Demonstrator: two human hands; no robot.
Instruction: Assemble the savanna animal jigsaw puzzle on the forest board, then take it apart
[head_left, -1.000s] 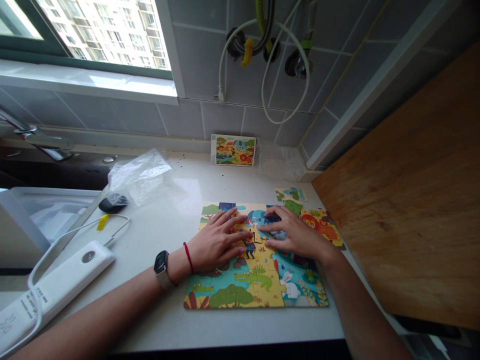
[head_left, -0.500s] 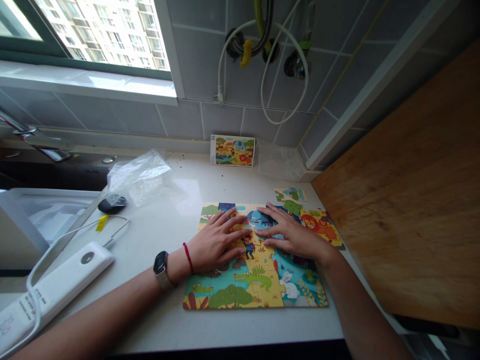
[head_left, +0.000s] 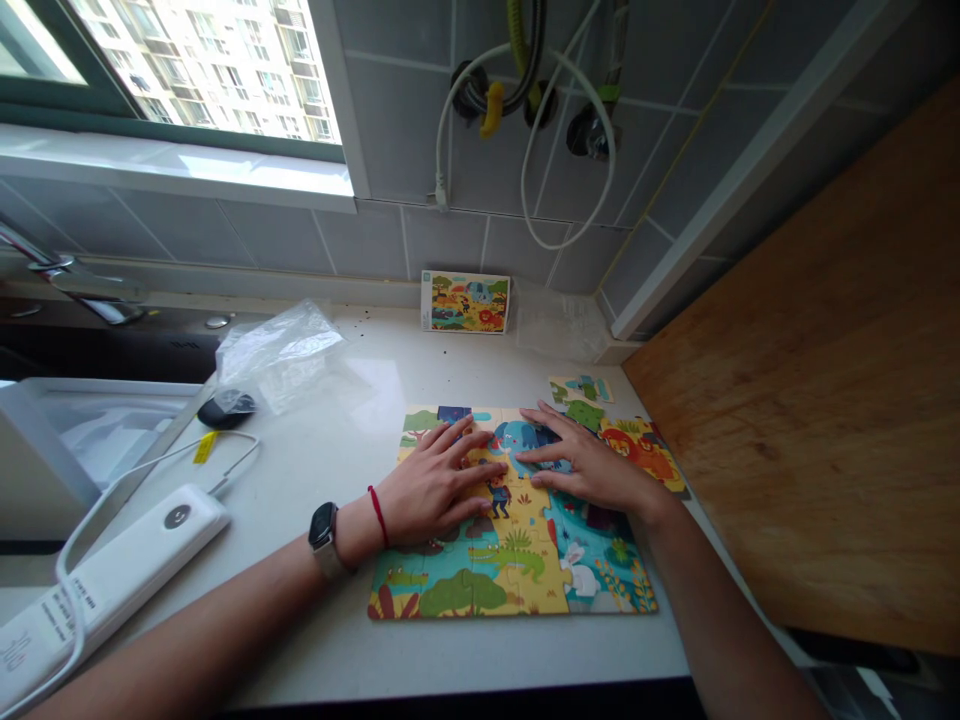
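A colourful animal jigsaw puzzle lies flat on the white counter, its pieces joined over most of its area. My left hand, with a red string and a watch at the wrist, rests spread on the puzzle's left and middle part. Across the upper right part lies my right hand, fingers apart, beside the blue elephant picture. Both palms hide some pieces. Right of that hand are puzzle pieces with lions. Behind it lie a green piece and a few loose pieces.
A picture card of the same scene leans on the tiled wall. Clear plastic bags lie on the counter. At left are a white power bank with a cable, a white bin and the sink. A wooden panel bounds the right.
My right hand has shifted slightly to the right and up over the puzzle, uncovering a bit more of the elephant. My left hand stays almost where it was.
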